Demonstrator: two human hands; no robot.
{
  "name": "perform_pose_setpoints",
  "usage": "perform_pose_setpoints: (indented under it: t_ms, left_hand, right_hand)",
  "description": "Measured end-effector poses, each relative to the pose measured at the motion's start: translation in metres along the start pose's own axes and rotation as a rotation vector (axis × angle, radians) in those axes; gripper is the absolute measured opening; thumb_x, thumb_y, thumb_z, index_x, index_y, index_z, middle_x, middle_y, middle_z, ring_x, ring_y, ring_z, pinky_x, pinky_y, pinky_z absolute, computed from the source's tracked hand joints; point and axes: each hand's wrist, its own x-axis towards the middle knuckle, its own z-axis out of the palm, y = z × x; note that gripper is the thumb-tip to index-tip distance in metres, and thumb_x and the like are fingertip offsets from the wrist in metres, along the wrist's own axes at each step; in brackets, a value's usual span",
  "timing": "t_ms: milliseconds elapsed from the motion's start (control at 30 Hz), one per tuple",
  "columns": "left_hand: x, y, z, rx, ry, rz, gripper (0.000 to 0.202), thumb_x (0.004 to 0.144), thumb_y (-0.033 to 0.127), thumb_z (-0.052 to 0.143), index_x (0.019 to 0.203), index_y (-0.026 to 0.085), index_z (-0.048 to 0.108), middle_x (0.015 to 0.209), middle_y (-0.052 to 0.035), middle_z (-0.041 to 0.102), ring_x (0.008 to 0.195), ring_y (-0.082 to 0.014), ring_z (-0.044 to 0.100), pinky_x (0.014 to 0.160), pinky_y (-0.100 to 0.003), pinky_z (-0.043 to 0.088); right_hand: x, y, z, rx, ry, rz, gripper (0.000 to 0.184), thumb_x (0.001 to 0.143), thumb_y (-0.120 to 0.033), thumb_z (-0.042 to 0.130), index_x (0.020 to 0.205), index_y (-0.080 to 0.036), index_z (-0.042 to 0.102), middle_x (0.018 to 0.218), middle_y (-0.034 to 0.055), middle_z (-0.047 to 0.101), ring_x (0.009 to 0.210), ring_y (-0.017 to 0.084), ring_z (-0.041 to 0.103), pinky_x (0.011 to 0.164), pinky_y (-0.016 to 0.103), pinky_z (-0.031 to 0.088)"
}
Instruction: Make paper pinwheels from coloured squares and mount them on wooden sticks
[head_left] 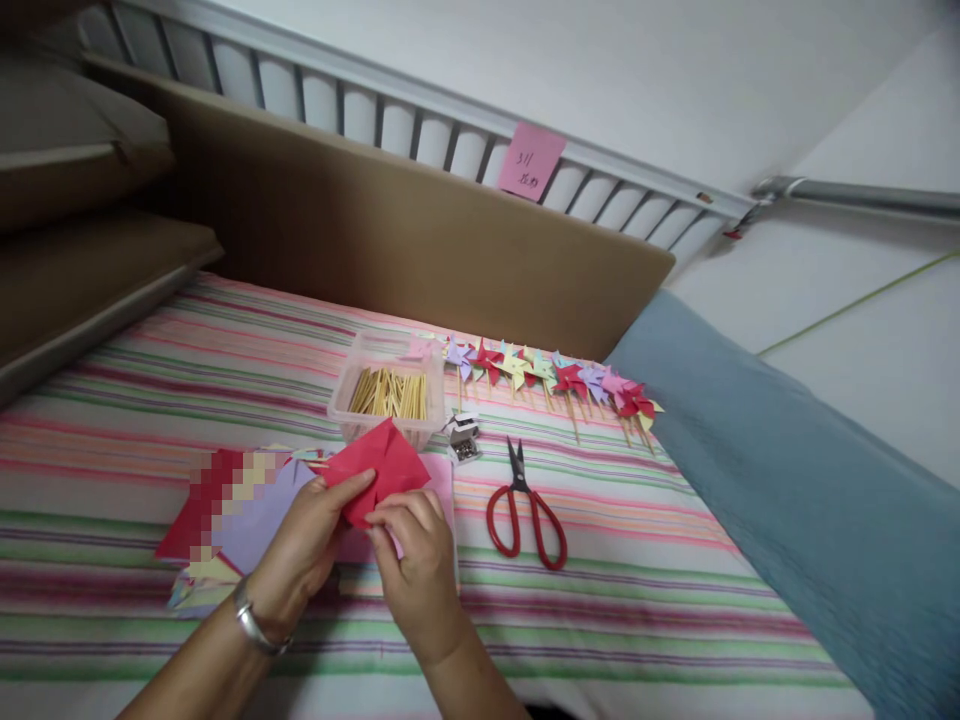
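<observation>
A red square of paper (pixel 390 462) with crease lines is held up between my two hands. My left hand (pixel 311 525), with a silver bracelet at the wrist, grips its left side, the thumb lying on top. At the lower right edge my right hand (pixel 414 540) pinches the same paper. Underneath lie coloured paper sheets, a lilac one (pixel 259 515) and a red one (pixel 187 515) showing at the left and a pink sheet (pixel 442 485) at the right. Red-handled scissors (pixel 525 510) lie to the right of my right hand, points away from me.
Behind the paper stands a clear plastic box (pixel 341 395) of thin wooden sticks (pixel 390 392). Beside it is a small open box of pins (pixel 463 445). Several paper pinwheels (pixel 570 380) on sticks lie along a cardboard panel (pixel 420 235). Stacked boards (pixel 97 290) rise at the left.
</observation>
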Motion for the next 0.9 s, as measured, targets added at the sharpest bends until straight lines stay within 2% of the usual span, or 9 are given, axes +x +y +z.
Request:
perform_pose_setpoints:
  t_ms: [133,333,667,900]
  left_hand:
    - [-0.0001,-0.0016,-0.0009,0.096,-0.026,0.014,0.015,0.061,0.024,0.079,0.066,0.013,0.07,0.059,-0.0012,0.064,0.056,-0.0137,0.055,0.056,-0.024,0.045]
    - [0.0007,-0.0059,0.0,0.19,-0.048,0.019,0.016,0.065,0.029,0.077,0.07,0.014,0.072,0.063,-0.0037,0.068,0.059,-0.0162,0.058,0.06,-0.027,0.046]
    - [-0.0005,-0.009,0.0006,0.21,-0.008,0.052,0.018,0.062,0.029,0.078,0.068,0.014,0.071,0.055,0.0009,0.059,0.06,-0.0161,0.056,0.06,-0.026,0.044]
    - [-0.0042,-0.0069,0.0044,0.212,-0.048,0.045,0.012,0.065,0.026,0.075,0.069,0.015,0.071,0.065,-0.0018,0.066,0.064,-0.0168,0.057,0.066,-0.028,0.046]
  right_hand:
    - [0.0015,0.0007,-0.001,0.115,0.019,0.136,0.01,0.083,-0.01,0.061,0.082,-0.019,0.066,0.081,0.0039,0.063,0.084,0.019,0.057,0.077,0.032,0.045]
    - [0.0075,0.0012,-0.004,0.177,0.066,0.332,0.013,0.076,-0.009,0.065,0.069,-0.02,0.063,0.072,-0.0007,0.06,0.075,0.017,0.056,0.071,0.027,0.045]
    - [0.0072,0.0062,-0.0057,0.188,0.086,0.389,0.01,0.078,-0.015,0.061,0.07,-0.02,0.06,0.072,-0.0007,0.06,0.073,0.016,0.056,0.07,0.027,0.044]
    - [0.0079,0.0095,-0.003,0.218,0.08,0.469,0.009,0.078,-0.019,0.06,0.069,-0.02,0.059,0.072,-0.0006,0.06,0.073,0.016,0.057,0.068,0.026,0.045]
